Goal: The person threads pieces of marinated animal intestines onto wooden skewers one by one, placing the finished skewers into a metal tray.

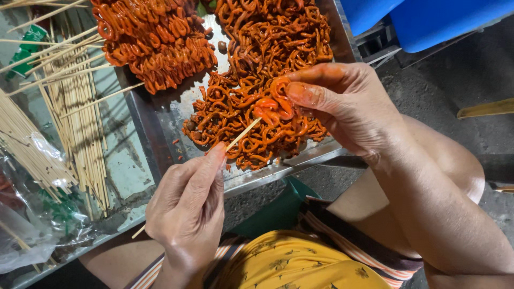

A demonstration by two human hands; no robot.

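Fingers [211,160] of left hand [187,214] pinched round a thin bamboo skewer [243,134], tip aimed up-right into the meat. Skewer's butt end pokes out below the palm. Right hand [342,104], fingers stained orange, grips a curled red marinated strip [270,104] at the skewer tip, thumb pressing it. Both hover over loose pile of same strips on a metal tray [160,128]. Finished skewered bunches at tray's far end. Spare skewers [80,118] spread on table, left of tray; clear plastic bag [37,214] near them.
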